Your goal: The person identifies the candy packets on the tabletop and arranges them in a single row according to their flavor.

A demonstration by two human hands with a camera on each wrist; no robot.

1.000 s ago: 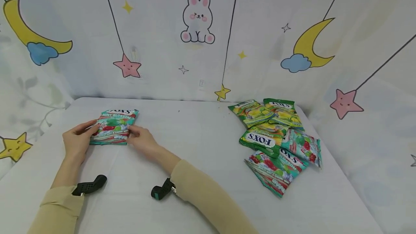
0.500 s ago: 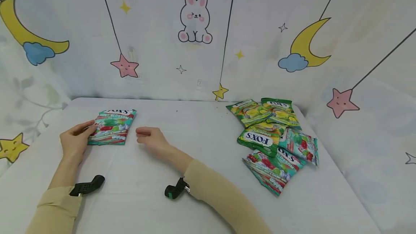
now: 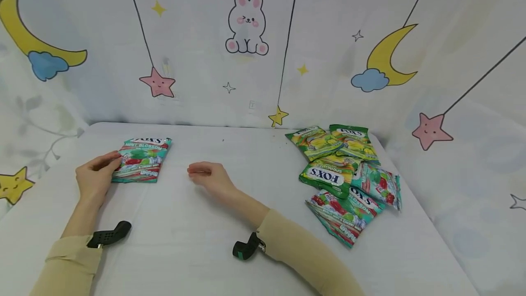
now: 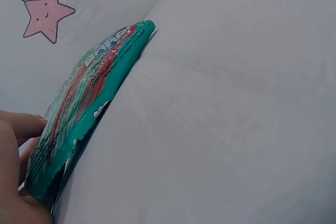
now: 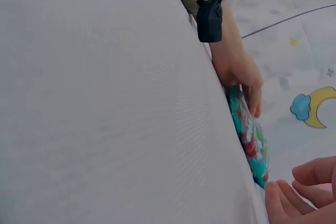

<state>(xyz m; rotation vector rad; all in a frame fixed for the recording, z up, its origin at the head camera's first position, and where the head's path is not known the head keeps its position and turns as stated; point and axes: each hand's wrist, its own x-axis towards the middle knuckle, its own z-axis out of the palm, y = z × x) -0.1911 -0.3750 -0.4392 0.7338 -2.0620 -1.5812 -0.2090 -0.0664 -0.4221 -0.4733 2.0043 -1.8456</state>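
Observation:
A teal Mint Blossom candy bag [image 3: 141, 161] lies flat at the left of the white table. My left hand [image 3: 94, 175] pinches its left edge; in the left wrist view the fingers and thumb [image 4: 23, 203] come in at the bag's near end. To the right of that bag, apart from it, my right hand [image 3: 211, 178] hovers with loosely bent fingers and nothing in them. The right wrist view shows this hand's fingers [image 5: 283, 198] with the thumb and fingertips apart, and the left hand at the bag beyond.
At the right lies an overlapping group of bags: several green-yellow candy bags [image 3: 328, 175] and two teal ones, the nearest teal bag [image 3: 345, 218] in front. A patterned curtain [image 3: 197, 49] hangs behind the white tabletop [image 3: 176, 241].
My right hand has let go of the teal candy bag's right side and moved away to the right. The left hand has stayed at the bag's left edge.

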